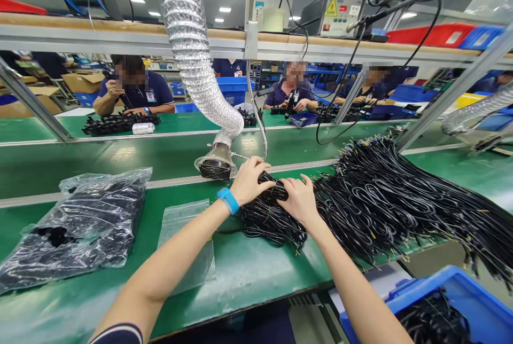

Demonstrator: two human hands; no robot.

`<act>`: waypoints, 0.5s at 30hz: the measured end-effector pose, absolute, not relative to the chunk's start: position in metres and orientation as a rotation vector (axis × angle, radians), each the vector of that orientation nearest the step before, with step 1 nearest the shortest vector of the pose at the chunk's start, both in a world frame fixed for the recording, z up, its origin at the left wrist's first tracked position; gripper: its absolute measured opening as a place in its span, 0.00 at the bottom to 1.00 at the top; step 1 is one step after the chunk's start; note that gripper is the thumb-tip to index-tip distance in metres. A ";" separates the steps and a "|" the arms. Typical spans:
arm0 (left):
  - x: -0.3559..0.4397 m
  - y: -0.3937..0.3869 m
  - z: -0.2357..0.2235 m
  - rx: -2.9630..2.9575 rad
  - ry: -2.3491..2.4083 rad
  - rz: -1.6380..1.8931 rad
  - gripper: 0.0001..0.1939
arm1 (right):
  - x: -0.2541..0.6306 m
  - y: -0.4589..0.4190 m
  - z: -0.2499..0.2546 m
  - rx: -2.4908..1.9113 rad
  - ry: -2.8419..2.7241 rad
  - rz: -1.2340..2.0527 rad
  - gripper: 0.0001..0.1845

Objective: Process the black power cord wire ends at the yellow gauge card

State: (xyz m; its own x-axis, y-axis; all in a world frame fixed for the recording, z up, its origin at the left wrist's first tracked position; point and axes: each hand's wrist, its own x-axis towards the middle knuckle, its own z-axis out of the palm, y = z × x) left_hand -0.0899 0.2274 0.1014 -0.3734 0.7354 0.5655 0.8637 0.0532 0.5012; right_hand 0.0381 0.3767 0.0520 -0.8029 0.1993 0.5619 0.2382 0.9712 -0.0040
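My left hand [249, 180], with a blue wristband, and my right hand [299, 200] both rest on a small coiled bundle of black cables [269, 217] on the green bench. Their fingers curl over the top of the bundle, gripping it. Just to the right spreads a large heap of black cables [404, 200] with bare yellow-tipped ends. A flat clear plastic bag [188, 237] lies under my left forearm.
A clear bag filled with black cables [80, 224] lies at the left. A silver extraction hose [192, 61] hangs down with its nozzle [216, 165] beside my left hand. A blue bin [452, 296] with cables stands at the lower right. People sit across the green bench [248, 274].
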 end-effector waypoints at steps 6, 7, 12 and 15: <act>-0.032 0.209 0.062 -1.455 -2.203 -1.965 0.09 | 0.042 0.380 0.028 -0.691 -2.066 0.715 0.23; -0.029 0.210 0.055 -1.405 -2.233 -2.048 0.08 | 0.043 0.380 0.027 -0.756 -1.964 0.854 0.23; -0.037 0.218 0.049 -1.302 -2.438 -2.003 0.12 | 0.047 0.382 0.029 -0.851 -1.577 1.217 0.24; -0.048 0.227 0.066 -1.149 -2.599 -2.198 0.13 | 0.047 0.383 0.035 -0.814 -1.575 1.224 0.22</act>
